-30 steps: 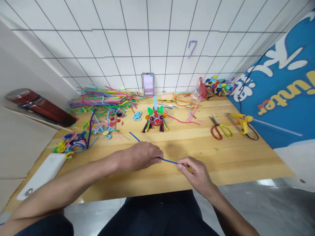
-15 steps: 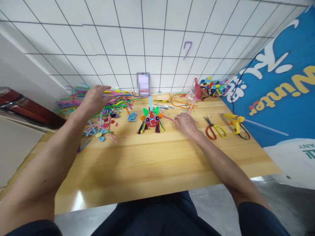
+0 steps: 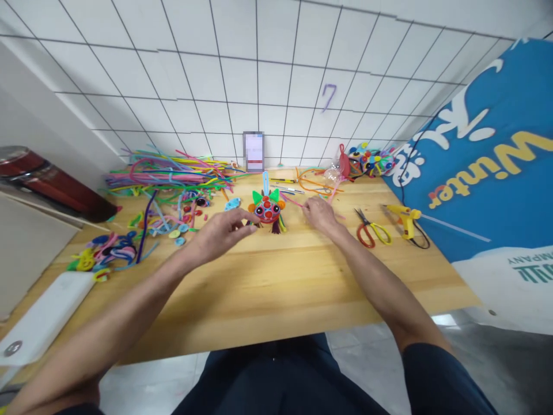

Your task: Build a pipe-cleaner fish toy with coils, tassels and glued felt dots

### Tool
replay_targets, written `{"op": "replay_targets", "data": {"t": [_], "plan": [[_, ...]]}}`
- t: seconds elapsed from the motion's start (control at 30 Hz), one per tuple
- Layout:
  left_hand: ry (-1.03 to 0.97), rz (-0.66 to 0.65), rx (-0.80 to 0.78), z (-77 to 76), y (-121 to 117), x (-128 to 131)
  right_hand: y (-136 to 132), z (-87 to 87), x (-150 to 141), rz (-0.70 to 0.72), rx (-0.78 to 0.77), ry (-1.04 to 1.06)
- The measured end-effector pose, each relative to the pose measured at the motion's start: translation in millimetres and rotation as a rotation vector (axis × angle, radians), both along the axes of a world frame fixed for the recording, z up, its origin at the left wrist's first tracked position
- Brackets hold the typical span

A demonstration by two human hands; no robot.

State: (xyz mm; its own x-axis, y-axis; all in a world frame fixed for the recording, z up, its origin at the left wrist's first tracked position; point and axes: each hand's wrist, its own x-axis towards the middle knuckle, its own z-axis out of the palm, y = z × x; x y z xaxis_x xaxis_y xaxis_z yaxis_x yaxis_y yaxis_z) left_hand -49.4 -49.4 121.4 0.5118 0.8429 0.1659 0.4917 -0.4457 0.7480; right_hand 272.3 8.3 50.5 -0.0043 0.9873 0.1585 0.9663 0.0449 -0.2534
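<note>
A small animal-face ornament (image 3: 267,212) with green ears, red and blue rings, black eyes and dark tassels sits mid-table, its light-blue loop (image 3: 265,181) pointing up. My left hand (image 3: 224,233) is open just in front and to the left of it, thumb and index finger apart, nothing visible between them. Its fingertips overlap the ornament's left edge in view; touching cannot be told. Right of the ornament, my right hand (image 3: 320,215) rests on the tabletop, fingers loosely bent and partly hidden, over a pink pipe cleaner (image 3: 292,200).
Bundled pipe cleaners (image 3: 173,173) lie at back left, beside a dark red flask (image 3: 52,184). Small parts and a white power bank (image 3: 47,314) are on the left. Scissors (image 3: 371,227), a yellow glue gun (image 3: 404,219) and colourful ornaments (image 3: 374,159) are on the right. A phone (image 3: 254,153) leans against the wall.
The blue pipe cleaner is out of both hands. My left hand went to the pipe-cleaner bundle, then came back right toward the ornament. My right hand moved forward onto the table and stays there.
</note>
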Motion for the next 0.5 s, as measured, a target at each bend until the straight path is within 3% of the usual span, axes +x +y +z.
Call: {"op": "replay_targets", "data": {"t": [0.1, 0.27, 0.37, 0.5], "plan": [[-0.055, -0.118, -0.174, -11.6, -24, 20, -6, 19.7, 21, -0.084, 0.093, 0.143], [-0.332, -0.287, -0.833, -45.9, -61, 73, -47, 53.1, 42, 0.011, 0.254, 1.136], [-0.641, -0.169, -1.152, -58.9, -73, 109, -84, 55.3, 27, 0.052, 0.255, 1.395], [-0.977, -0.034, -1.279, -60.7, -69, 139, -130, 37.0, 3, 0.057, 0.161, 1.545]]}}
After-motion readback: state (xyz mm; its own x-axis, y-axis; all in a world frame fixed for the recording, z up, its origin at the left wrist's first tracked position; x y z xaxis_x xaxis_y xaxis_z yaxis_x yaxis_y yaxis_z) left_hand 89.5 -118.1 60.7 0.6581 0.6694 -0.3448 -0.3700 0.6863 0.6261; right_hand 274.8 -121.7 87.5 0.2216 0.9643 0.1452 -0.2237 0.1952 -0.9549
